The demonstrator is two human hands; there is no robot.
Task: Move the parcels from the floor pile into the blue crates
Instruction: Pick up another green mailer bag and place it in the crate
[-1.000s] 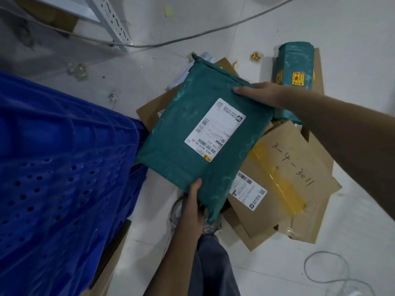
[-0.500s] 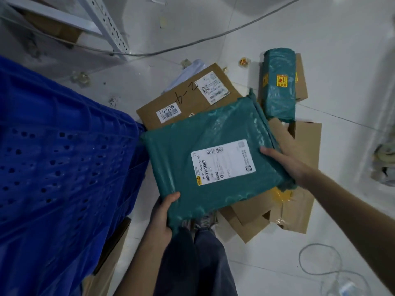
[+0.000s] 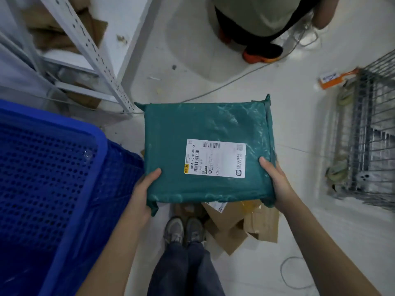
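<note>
I hold a flat green plastic parcel (image 3: 205, 133) with a white shipping label level in front of me, above the floor. My left hand (image 3: 143, 192) grips its near left corner, thumb on top. Its near right edge is gripped by my right hand (image 3: 277, 184). The blue perforated crate (image 3: 55, 174) stands directly to the left, its rim almost touching the parcel's left side. Under the parcel, brown cardboard parcels (image 3: 241, 225) of the floor pile lie beside my shoes; most of the pile is hidden.
A white metal shelf upright (image 3: 94, 52) stands behind the crate. Another person (image 3: 260, 24) crouches at the top with an orange-soled shoe. A wire cage (image 3: 367, 133) stands at the right. Cables (image 3: 230, 82) run across the white floor.
Both hands have lifted the green parcel up off the pile and turned it level. My view has tilted up, so the other person and the wire cage now show.
</note>
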